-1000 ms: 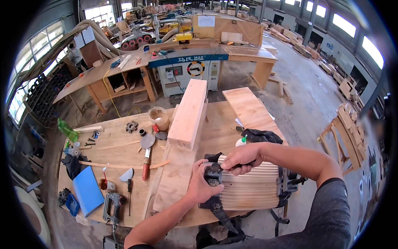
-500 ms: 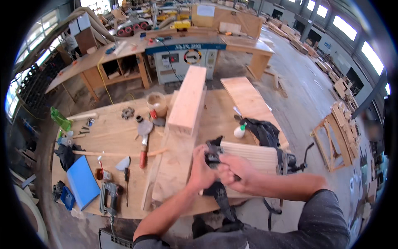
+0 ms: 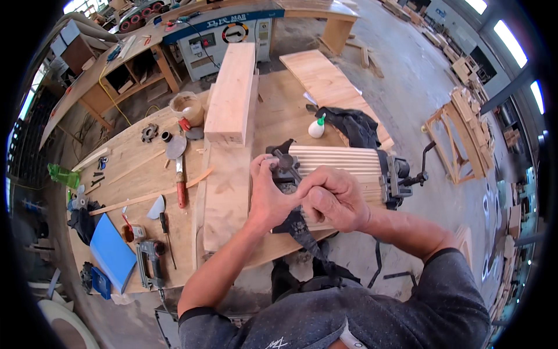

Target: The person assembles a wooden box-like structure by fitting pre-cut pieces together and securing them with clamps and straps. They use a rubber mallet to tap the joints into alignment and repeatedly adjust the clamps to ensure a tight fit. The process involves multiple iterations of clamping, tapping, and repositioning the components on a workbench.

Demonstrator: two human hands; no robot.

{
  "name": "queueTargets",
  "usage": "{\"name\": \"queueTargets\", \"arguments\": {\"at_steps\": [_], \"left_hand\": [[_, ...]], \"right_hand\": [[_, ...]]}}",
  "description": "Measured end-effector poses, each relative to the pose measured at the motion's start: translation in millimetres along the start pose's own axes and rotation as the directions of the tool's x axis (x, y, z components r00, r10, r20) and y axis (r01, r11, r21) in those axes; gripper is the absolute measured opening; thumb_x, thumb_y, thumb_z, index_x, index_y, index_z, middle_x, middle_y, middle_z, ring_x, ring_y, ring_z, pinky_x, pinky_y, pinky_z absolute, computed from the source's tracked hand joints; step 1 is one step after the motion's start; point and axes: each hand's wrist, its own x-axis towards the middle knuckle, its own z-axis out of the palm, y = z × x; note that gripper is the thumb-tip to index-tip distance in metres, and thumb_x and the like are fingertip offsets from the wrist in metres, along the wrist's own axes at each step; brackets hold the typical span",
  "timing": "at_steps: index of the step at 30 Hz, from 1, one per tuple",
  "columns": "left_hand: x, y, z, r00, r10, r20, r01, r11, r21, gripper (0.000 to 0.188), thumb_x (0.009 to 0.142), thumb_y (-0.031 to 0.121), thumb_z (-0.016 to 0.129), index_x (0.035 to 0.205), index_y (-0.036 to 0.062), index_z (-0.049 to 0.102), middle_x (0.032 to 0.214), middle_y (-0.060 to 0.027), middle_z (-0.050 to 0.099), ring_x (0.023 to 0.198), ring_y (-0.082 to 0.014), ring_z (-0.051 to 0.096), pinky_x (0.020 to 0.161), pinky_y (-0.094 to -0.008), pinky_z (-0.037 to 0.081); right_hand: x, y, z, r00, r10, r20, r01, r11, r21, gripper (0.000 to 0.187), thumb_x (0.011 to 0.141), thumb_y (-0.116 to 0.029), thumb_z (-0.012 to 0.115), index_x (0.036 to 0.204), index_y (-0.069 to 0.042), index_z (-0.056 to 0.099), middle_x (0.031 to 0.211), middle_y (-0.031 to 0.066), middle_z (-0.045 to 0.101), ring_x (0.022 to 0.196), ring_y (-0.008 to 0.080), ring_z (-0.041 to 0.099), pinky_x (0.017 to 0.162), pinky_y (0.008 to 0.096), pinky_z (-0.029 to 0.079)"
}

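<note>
My left hand (image 3: 270, 195) is closed round a dark metal fitting (image 3: 284, 163) with a rounded end, its fingers and thumb gripping the side. My right hand (image 3: 336, 200) is curled tight against a short dark bar that runs from the fitting; how much of the bar lies in the fist is hidden. Both hands are over the left end of a ribbed pale wooden piece (image 3: 343, 166). At its right end is a dark metal device (image 3: 396, 174) with a crank handle (image 3: 427, 160). A black strap-like cloth (image 3: 303, 235) hangs below my hands.
A thick timber beam (image 3: 231, 99) lies on the plywood table (image 3: 136, 192), left of my hands. Beyond are a white bottle (image 3: 317, 127), black cloth (image 3: 351, 127) and a board (image 3: 331, 87). Farther left lie a nail gun (image 3: 152, 262), a screwdriver (image 3: 167, 235), a scraper (image 3: 180, 183) and a blue folder (image 3: 114, 250).
The view has tilted down, so the table sits higher in the picture. My right fist has turned, with its knuckles up and thumb toward me. Both hands remain at the metal fitting.
</note>
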Motion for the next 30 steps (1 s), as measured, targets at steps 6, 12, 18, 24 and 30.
{"name": "queueTargets", "arguments": {"at_steps": [6, 12, 18, 24, 30], "left_hand": [[-4, -2, -8, 0.998, 0.06, 0.023, -0.06, 0.998, -0.021, 0.076, 0.071, 0.025, 0.089, 0.127, -0.0028, 0.045, 0.134, -0.0212, 0.042, 0.125, -0.038, 0.046, 0.106, -0.042, 0.043], [-14, 9, -5, 0.998, 0.045, -0.031, -0.053, 0.952, -0.302, 0.068, 0.081, 0.015, 0.083, 0.138, -0.0038, 0.052, 0.127, -0.013, 0.052, 0.112, -0.0213, 0.051, 0.104, -0.0345, 0.041], [-2, -65, 14, 0.999, 0.003, -0.038, -0.006, 0.998, -0.063, 0.075, 0.082, 0.018, 0.082, 0.143, -0.004, 0.044, 0.123, -0.0128, 0.055, 0.106, -0.0235, 0.056, 0.1, -0.0374, 0.045], [-17, 7, 7, 0.99, -0.139, -0.008, 0.14, 0.989, 0.039, 0.09, 0.071, 0.036, 0.086, 0.14, -0.0027, 0.043, 0.129, -0.0183, 0.048, 0.124, -0.0348, 0.049, 0.109, -0.0446, 0.039], [-93, 49, 48, 0.913, 0.354, -0.202, -0.235, 0.862, 0.449, 0.07, 0.088, 0.018, 0.075, 0.138, -0.0112, 0.036, 0.137, -0.0191, 0.044, 0.124, -0.0271, 0.043, 0.107, -0.0488, 0.036]], "right_hand": [[6, 12, 29, 0.978, -0.187, -0.087, 0.166, 0.964, -0.21, 0.011, 0.1, -0.006, 0.055, 0.107, -0.001, 0.062, 0.08, 0.0074, 0.063, 0.064, 0.0188, 0.061, 0.063, 0.0306, 0.048], [34, 35, 75, 0.902, -0.427, -0.07, 0.377, 0.856, -0.355, 0.009, 0.096, -0.004, 0.058, 0.102, -0.002, 0.065, 0.09, 0.0163, 0.065, 0.07, 0.0275, 0.066, 0.064, 0.0339, 0.052], [9, 10, 44, 0.926, -0.376, 0.008, 0.329, 0.798, -0.504, 0.014, 0.089, -0.005, 0.068, 0.103, -0.002, 0.064, 0.094, 0.0153, 0.068, 0.084, 0.0323, 0.068, 0.072, 0.0379, 0.055], [-131, -41, -72, 0.843, -0.503, -0.192, 0.319, 0.753, -0.576, 0.014, 0.101, -0.015, 0.06, 0.098, -0.001, 0.063, 0.082, 0.0104, 0.068, 0.069, 0.0198, 0.065, 0.071, 0.0318, 0.053], [-269, 53, -238, 0.37, -0.07, -0.926, -0.532, 0.802, -0.273, 0.022, 0.098, -0.019, 0.066, 0.107, 0.001, 0.061, 0.088, 0.0137, 0.065, 0.079, 0.0194, 0.065, 0.073, 0.0296, 0.053]]}}
